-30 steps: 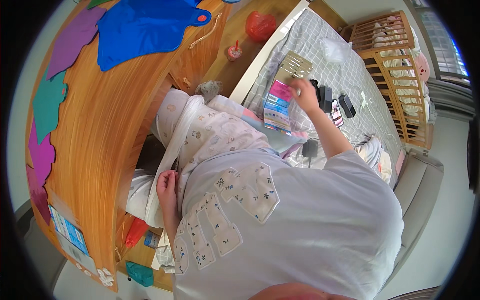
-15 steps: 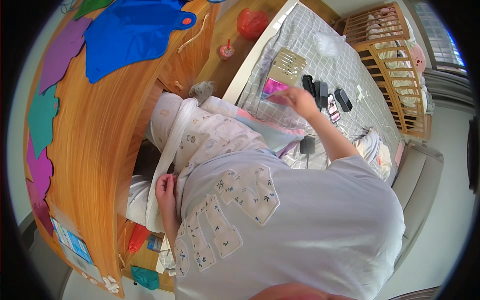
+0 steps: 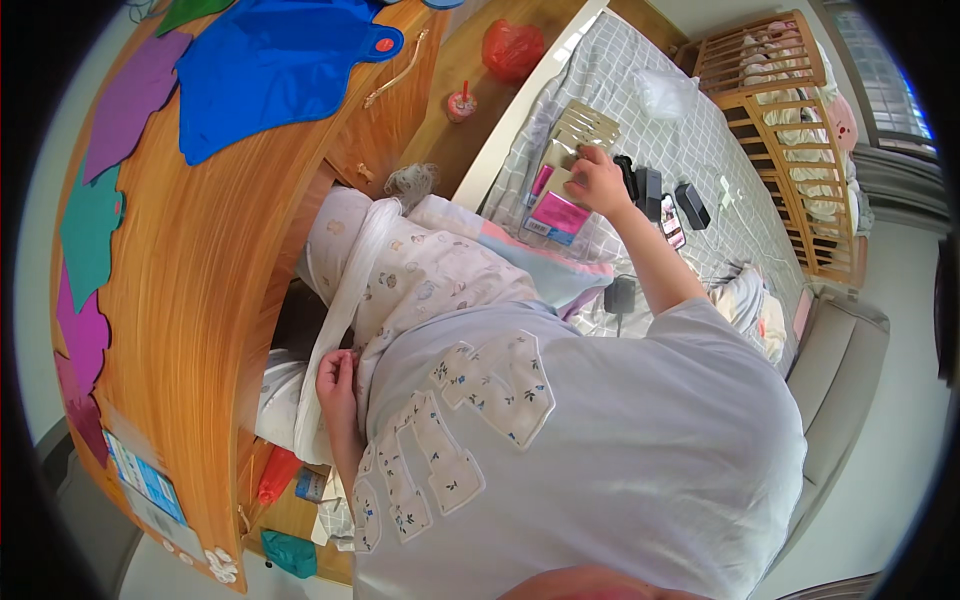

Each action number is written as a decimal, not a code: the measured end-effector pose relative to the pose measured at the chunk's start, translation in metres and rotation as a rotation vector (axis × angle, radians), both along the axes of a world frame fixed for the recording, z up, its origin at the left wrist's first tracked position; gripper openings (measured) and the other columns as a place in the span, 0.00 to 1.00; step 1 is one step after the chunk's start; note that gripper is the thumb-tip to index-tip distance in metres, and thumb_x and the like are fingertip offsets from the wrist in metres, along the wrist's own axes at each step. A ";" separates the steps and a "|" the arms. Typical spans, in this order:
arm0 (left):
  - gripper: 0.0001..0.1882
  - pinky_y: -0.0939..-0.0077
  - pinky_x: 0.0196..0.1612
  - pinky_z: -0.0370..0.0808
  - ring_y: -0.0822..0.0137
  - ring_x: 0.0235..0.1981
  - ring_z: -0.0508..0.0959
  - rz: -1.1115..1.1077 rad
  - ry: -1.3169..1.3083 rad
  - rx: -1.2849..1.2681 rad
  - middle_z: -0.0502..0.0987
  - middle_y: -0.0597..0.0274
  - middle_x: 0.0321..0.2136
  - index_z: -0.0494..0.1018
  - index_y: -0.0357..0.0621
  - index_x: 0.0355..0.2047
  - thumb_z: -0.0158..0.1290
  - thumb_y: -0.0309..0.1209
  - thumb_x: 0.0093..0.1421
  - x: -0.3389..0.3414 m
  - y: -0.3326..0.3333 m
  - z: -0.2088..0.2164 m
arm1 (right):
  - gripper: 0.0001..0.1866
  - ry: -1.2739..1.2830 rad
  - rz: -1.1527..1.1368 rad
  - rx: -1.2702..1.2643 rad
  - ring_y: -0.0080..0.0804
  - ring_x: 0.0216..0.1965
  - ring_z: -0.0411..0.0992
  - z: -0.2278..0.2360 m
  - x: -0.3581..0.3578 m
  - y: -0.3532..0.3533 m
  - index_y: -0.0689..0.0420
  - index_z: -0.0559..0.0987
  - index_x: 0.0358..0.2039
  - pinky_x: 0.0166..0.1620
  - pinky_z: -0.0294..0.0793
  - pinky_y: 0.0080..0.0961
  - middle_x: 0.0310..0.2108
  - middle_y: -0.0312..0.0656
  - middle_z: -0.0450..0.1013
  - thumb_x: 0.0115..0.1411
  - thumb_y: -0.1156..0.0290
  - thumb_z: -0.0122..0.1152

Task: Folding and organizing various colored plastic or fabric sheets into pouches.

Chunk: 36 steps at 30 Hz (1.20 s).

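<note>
My right hand [image 3: 598, 183] reaches over the grey checked bed, its fingers curled together over a group of flat packets. Beneath them lies a pink-and-clear packet [image 3: 560, 212] with a blue lower edge. Tan packets [image 3: 588, 125] fan out just beyond the fingers. What the fingertips pinch, if anything, is hidden by the hand. My left hand [image 3: 337, 376] rests by my lap next to a white fabric strap [image 3: 335, 310]; its fingers are curled with nothing visible in them.
Black boxy devices [image 3: 648, 192] and a lit phone [image 3: 671, 222] lie right of the packets. A black adapter [image 3: 620, 295] sits nearer. On the wooden desk [image 3: 230, 240] are a blue glossy sheet [image 3: 285, 80] and other coloured shapes. A wooden crib [image 3: 800, 150] stands beyond the bed.
My right hand has moved slightly up and away, from the pink packet's near edge to over the tan ones. The pink packet now lies flatter. My left hand has barely moved.
</note>
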<state>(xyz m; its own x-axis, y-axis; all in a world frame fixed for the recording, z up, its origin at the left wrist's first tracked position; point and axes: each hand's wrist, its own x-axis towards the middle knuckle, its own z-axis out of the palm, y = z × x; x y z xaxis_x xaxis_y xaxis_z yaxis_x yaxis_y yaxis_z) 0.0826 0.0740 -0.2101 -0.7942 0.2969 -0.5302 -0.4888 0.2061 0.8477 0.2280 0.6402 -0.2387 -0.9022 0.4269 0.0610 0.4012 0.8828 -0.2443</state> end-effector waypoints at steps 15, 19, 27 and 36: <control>0.06 0.84 0.45 0.71 0.76 0.37 0.75 -0.027 -0.003 0.004 0.78 0.66 0.35 0.75 0.39 0.39 0.51 0.27 0.69 -0.002 0.002 -0.002 | 0.20 -0.206 -0.179 -0.301 0.48 0.45 0.75 -0.026 0.005 -0.010 0.51 0.76 0.40 0.44 0.69 0.48 0.43 0.43 0.75 0.51 0.56 0.69; 0.06 0.83 0.45 0.71 0.76 0.37 0.75 -0.042 0.006 -0.004 0.78 0.66 0.35 0.75 0.39 0.39 0.51 0.28 0.69 -0.002 0.002 0.000 | 0.21 -0.088 -0.125 -0.218 0.52 0.41 0.76 -0.020 0.008 -0.027 0.54 0.74 0.41 0.43 0.76 0.42 0.40 0.45 0.76 0.51 0.57 0.70; 0.06 0.83 0.45 0.70 0.76 0.38 0.74 -0.065 0.018 -0.018 0.77 0.66 0.35 0.75 0.39 0.39 0.51 0.28 0.69 -0.003 0.000 -0.003 | 0.25 -0.273 -0.120 -0.120 0.49 0.52 0.71 -0.021 0.007 -0.021 0.54 0.75 0.47 0.53 0.70 0.46 0.48 0.45 0.72 0.51 0.56 0.70; 0.06 0.83 0.45 0.70 0.76 0.38 0.74 -0.083 0.027 -0.016 0.77 0.66 0.35 0.75 0.39 0.40 0.51 0.28 0.69 -0.003 -0.004 -0.012 | 0.28 -0.264 -0.132 -0.234 0.48 0.58 0.66 -0.030 -0.002 -0.013 0.52 0.77 0.47 0.55 0.66 0.49 0.57 0.44 0.66 0.47 0.54 0.72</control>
